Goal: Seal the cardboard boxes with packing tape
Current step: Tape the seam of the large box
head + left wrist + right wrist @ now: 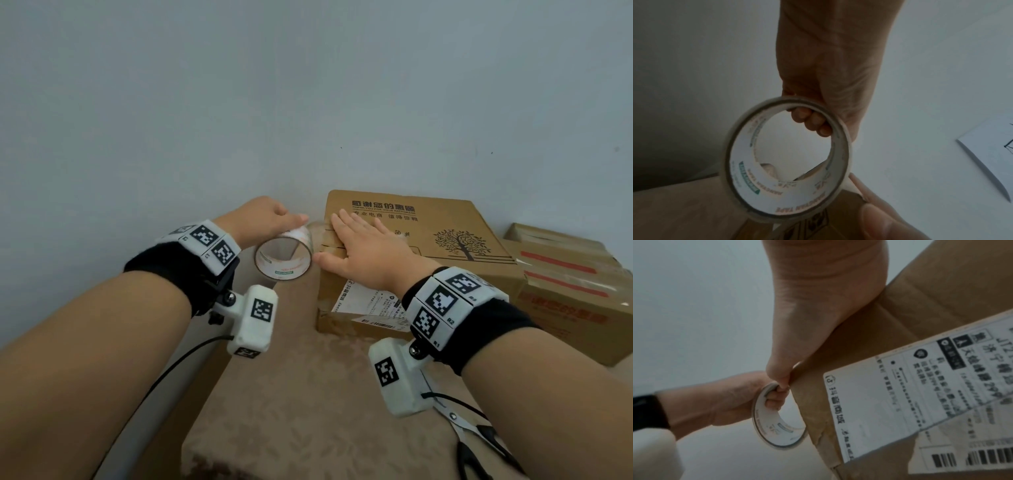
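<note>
Left hand [263, 216] gripping tape roll [283, 255], right hand [363, 250] flat on cardboard box [445, 240], tape seemingly touching box edge.

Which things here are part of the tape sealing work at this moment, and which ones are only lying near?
In use:
tape roll, held in the left hand
cardboard box, pressed flat by the right hand

Lying about:
scissors on the near right
taped boxes stacked at right
</note>
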Demonstrator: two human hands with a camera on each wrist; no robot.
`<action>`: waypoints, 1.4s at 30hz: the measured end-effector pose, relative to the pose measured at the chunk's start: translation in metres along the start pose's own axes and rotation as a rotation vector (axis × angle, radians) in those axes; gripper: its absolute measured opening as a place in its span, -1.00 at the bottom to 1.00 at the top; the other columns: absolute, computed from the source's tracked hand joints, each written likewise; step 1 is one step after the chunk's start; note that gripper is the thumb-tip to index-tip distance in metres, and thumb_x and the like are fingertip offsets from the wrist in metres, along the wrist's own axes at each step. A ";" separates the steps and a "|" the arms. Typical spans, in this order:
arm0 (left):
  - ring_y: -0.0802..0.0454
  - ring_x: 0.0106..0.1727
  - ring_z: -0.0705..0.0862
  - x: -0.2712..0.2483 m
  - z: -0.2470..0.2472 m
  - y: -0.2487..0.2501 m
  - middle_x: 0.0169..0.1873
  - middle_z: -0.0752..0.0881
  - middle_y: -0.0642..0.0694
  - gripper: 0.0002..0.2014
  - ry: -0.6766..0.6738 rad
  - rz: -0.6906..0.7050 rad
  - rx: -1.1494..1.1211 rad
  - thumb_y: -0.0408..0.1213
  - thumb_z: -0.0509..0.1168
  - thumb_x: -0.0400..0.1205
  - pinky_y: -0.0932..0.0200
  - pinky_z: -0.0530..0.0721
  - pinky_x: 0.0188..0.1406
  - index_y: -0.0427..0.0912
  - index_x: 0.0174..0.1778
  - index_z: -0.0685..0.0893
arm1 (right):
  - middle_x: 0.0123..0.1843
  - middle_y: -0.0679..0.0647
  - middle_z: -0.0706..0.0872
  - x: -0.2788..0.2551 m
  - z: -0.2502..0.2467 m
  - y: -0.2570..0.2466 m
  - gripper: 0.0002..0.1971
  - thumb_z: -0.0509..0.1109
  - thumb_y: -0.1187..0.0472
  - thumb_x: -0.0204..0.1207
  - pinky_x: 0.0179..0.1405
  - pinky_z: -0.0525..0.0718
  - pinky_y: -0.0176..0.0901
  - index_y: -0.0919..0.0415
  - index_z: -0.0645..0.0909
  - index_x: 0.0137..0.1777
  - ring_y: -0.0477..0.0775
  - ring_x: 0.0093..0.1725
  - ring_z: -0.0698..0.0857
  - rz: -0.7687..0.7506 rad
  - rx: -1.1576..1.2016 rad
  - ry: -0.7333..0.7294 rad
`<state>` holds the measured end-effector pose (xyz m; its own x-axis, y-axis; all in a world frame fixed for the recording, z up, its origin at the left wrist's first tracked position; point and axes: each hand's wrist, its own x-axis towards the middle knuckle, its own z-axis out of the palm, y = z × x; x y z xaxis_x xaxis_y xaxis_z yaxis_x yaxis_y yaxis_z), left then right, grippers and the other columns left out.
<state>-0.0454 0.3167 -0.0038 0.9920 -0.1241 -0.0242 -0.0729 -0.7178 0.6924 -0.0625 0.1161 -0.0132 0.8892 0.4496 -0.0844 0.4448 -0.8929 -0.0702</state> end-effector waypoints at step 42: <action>0.03 -0.51 0.44 -0.034 0.061 0.013 -0.55 0.46 -0.07 -0.51 0.040 -0.133 0.118 0.05 0.15 0.71 0.18 0.34 -0.53 -0.17 -0.48 0.44 | 0.74 0.13 -0.02 0.001 0.016 -0.007 -0.27 -0.07 -0.24 0.69 0.67 -0.07 0.21 0.20 -0.09 0.71 0.11 0.71 -0.03 0.199 -0.008 0.177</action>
<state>-0.0867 0.2699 -0.0378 0.9968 0.0029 -0.0800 0.0501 -0.8017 0.5956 -0.0662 0.1235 -0.0284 0.9638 0.2546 0.0793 0.2597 -0.9637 -0.0616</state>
